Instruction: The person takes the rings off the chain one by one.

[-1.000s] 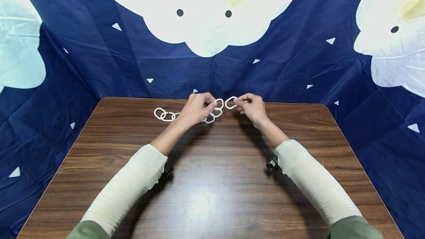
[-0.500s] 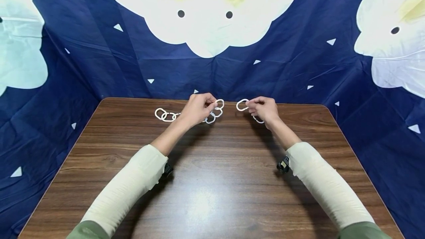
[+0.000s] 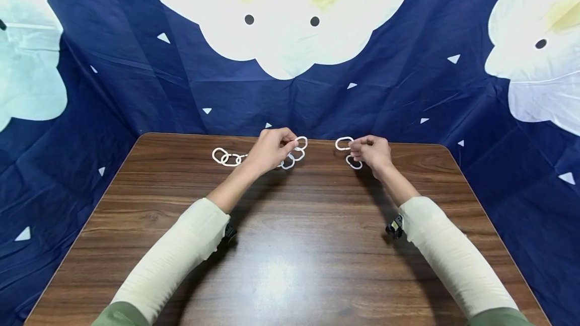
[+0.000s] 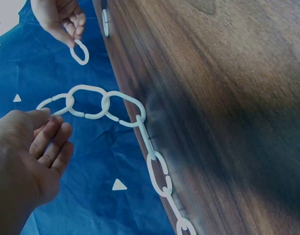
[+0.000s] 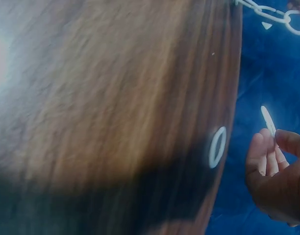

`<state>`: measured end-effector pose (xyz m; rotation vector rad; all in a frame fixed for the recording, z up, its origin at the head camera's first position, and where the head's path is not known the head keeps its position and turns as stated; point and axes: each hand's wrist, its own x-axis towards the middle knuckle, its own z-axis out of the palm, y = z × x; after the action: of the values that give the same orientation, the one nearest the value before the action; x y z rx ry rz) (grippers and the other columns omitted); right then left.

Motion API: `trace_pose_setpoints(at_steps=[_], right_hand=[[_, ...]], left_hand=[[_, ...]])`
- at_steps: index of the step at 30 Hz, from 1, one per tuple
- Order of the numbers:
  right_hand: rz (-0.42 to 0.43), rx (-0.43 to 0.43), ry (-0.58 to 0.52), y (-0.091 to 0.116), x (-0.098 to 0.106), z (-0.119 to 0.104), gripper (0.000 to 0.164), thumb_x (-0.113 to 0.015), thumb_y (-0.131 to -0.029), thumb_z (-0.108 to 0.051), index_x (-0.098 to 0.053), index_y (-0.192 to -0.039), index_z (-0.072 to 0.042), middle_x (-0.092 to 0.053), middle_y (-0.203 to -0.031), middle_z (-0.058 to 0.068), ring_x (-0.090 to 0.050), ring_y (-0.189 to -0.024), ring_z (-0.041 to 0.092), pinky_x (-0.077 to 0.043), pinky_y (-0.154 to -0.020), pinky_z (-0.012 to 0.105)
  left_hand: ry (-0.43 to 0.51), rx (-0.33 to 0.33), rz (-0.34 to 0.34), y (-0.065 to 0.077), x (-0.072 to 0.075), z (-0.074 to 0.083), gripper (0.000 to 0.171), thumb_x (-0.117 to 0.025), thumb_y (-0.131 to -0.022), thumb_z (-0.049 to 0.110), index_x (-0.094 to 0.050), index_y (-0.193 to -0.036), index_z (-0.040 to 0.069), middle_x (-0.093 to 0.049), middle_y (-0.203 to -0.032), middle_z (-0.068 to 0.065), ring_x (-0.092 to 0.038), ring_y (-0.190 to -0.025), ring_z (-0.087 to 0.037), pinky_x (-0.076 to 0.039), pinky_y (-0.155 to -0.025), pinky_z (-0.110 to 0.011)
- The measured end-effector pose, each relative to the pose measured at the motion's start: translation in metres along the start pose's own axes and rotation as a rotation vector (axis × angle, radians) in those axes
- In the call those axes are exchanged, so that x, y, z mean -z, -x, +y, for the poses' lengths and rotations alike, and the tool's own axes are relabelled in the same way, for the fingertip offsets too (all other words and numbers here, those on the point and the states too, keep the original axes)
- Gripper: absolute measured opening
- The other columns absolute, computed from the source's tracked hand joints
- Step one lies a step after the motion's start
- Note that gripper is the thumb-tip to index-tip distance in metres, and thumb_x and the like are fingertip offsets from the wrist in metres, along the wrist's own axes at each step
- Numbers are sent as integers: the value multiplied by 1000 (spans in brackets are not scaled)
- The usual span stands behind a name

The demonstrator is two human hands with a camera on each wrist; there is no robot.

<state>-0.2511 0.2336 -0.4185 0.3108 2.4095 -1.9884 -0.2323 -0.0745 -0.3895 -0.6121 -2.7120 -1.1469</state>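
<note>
My left hand (image 3: 271, 147) pinches the end link of a white plastic chain (image 4: 145, 137) between thumb and fingertips. The chain's other links hang from there and run left across the table behind the hand, partly hidden by it in the head view. My right hand (image 3: 373, 153) pinches a single separate white link (image 4: 87, 54), held in the air to the right of the chain and apart from it. Just below the right hand, one more loose white link (image 5: 213, 145) lies on the tabletop near the far edge.
The brown wooden table (image 3: 290, 225) ends just beyond both hands. Behind it hangs a dark blue cloth (image 3: 244, 94) with white clouds and small triangles, which also covers both sides. A wrist camera (image 3: 394, 227) sits under the right sleeve.
My right hand has moved right with its link, widening the gap to the chain. The loose link on the table has come into view below it. The left hand stays nearly still.
</note>
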Motion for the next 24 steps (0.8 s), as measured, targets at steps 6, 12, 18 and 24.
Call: trace_pose_setpoints(at_steps=[6, 12, 18, 24], right_hand=[[16, -52, -38, -2, 9, 9, 5, -76, -103, 0, -72, -105, 1, -77, -73, -9, -74, -63, 2, -65, -66, 20], [38, -77, -45, -4, 20, 16, 21, -74, -104, 1, -71, -121, 11, -77, -72, -9, -75, -64, 2, -67, -70, 23], [63, -117, -33, -8, 30, 21, 9, -74, -105, -1, -73, -113, 3, -79, -75, -8, -76, -66, 3, -67, -72, 22], [82, -169, -42, -11, 39, 26, 4, -73, -106, -2, -72, -108, 1, -78, -71, -8, -76, -64, 2, -66, -68, 20]], left_hand=[[-11, 3, -2, 0, -1, 0, 13, -76, -108, 17, -83, -112, 6, -86, -105, -7, -77, -94, -19, -63, -91, -39], [-28, -4, -6, 0, 0, 0, 14, -77, -108, 18, -83, -112, 6, -87, -105, -7, -77, -97, -21, -62, -94, -41], [-23, -9, -4, -1, -1, 0, 14, -77, -108, 17, -84, -112, 6, -87, -106, -7, -77, -98, -21, -62, -95, -42], [-16, -4, -6, -1, -3, 0, 13, -77, -108, 16, -84, -112, 5, -87, -106, -7, -78, -99, -21, -63, -97, -42]])
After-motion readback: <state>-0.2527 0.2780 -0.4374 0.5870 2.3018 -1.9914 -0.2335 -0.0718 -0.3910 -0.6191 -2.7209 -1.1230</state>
